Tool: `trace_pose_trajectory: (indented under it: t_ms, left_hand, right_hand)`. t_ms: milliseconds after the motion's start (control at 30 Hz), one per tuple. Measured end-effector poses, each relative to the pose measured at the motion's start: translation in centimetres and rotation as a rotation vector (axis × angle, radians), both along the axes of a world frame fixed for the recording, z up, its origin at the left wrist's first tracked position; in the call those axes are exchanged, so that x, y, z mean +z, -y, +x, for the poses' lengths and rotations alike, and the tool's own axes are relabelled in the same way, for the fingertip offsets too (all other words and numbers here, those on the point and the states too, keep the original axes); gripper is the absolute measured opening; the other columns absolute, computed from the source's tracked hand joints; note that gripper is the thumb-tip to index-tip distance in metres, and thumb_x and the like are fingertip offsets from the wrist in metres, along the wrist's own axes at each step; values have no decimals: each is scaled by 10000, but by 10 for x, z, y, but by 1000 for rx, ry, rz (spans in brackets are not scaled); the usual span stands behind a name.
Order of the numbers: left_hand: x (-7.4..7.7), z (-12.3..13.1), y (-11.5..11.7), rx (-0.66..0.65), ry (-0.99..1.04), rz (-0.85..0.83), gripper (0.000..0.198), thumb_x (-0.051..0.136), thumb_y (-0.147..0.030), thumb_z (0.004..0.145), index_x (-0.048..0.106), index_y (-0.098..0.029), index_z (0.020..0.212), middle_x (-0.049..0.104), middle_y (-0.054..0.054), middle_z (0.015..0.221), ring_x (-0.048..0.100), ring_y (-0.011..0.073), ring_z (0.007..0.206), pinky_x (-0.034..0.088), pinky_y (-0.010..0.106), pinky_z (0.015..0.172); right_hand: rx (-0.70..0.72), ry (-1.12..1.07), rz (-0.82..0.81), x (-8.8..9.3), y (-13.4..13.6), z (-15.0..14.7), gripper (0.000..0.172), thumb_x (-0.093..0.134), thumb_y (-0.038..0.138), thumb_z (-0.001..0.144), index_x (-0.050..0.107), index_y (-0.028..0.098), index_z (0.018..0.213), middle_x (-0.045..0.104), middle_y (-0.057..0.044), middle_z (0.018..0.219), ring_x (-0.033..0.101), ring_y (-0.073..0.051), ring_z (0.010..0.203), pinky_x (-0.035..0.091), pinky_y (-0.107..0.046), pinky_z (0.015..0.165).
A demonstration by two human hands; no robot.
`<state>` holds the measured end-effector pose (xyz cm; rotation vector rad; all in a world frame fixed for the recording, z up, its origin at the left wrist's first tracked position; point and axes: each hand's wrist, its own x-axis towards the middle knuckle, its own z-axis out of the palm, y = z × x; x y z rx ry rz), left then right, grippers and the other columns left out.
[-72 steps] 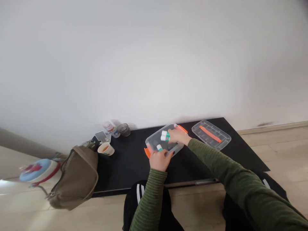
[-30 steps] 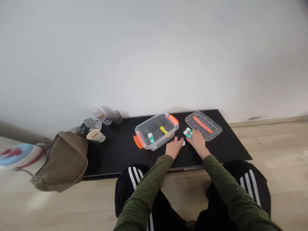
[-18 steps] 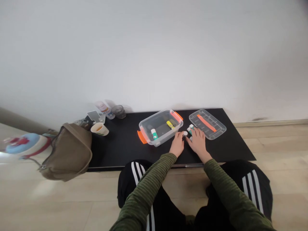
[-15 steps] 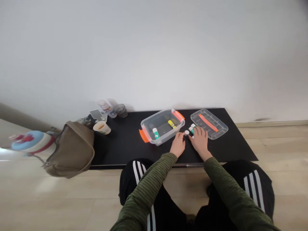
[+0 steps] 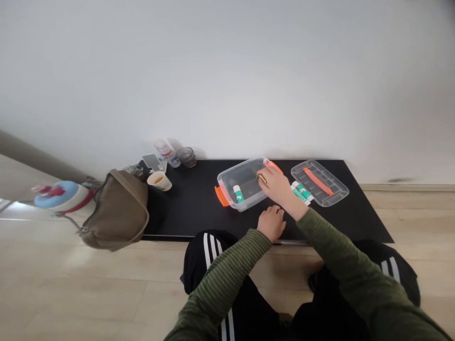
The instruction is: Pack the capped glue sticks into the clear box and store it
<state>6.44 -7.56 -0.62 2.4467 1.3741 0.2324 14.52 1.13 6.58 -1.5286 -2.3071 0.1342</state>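
Note:
My right hand (image 5: pixel 276 185) reaches over the right end of a clear plastic box (image 5: pixel 245 206) with orange clasps. Its fingers are closed around a small yellow tube-shaped thing (image 5: pixel 262 178), mostly hidden by the hand. Inside the box, toward the left, lies a green-and-white glue stick (image 5: pixel 238 194). My left hand (image 5: pixel 271 223) rests on the black tabletop near the front edge, fingers loosely bent and a little apart, with nothing visible in them. Beside my right wrist, green-and-white glue sticks (image 5: pixel 302 191) lie side by side, partly covered by the arm.
The box's clear lid (image 5: pixel 336 182) with an orange handle lies at the right. To the left are a paper cup (image 5: pixel 159 181) of drink, a dark glass (image 5: pixel 186 157), a bottle (image 5: pixel 168 152), a phone (image 5: pixel 152 162) and a brown bag (image 5: pixel 115 208). A wall stands behind the table.
My right hand has moved left from the glue sticks into the box and closed on the yellow thing. My left hand has drawn back toward the front edge, away from the white-capped thing.

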Motion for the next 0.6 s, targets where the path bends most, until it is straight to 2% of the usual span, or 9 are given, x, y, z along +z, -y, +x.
trace_pose_trajectory:
  t_ms: [67,167,267,367,433,533,600]
  left_hand:
    - [2,-1,1,2,-7,-17,289,589,-317,875,594,-168,1122,574,122,1222,552,273,1104,510,410,890]
    - [6,-6,0,27,-13,-34,299,577,-342,879,605,-159,1114,584,125,1209,554,272,1107,508,406,897]
    - [10,-12,-5,62,-11,-21,295,547,-333,889,621,-147,1106,602,135,1190,561,286,1103,511,413,892]
    - [9,-14,-10,62,26,1,294,499,-292,911,628,-153,1135,623,137,1198,564,296,1131,506,427,919]
    - [5,-14,-11,41,64,16,322,450,-278,937,615,-160,1187,638,137,1203,563,299,1158,489,446,961]
    - [-4,-12,-11,15,100,33,361,405,-255,956,579,-158,1257,640,149,1233,548,301,1213,423,484,1061]
    - [-9,-12,-10,15,110,37,376,406,-232,952,559,-157,1287,633,160,1259,527,306,1256,380,507,1104]
  right_hand:
    - [-110,275,-363,10,-30,-25,401,433,210,942,568,166,1317,601,-150,1311,550,-249,1215,431,-382,989]
    - [-223,409,-598,5,-66,-49,358,608,172,821,692,79,1156,685,-229,1136,665,-327,1033,506,-425,860]
    - [-235,434,-681,-8,-84,-65,347,695,264,777,747,87,1071,720,-229,1045,690,-344,989,533,-416,822]
    - [-191,432,-711,-20,-88,-83,484,703,483,763,755,128,1087,723,-202,1084,688,-330,1011,549,-392,814]
    - [-159,439,-726,-25,-86,-98,558,742,550,692,763,139,1069,728,-188,1078,692,-331,999,557,-392,803]
    - [-126,461,-737,-33,-78,-120,592,838,501,563,771,135,1025,733,-189,1045,701,-339,959,566,-395,768]
    - [-114,472,-738,-37,-70,-129,539,865,418,528,776,150,987,737,-180,1025,706,-332,935,567,-392,752]
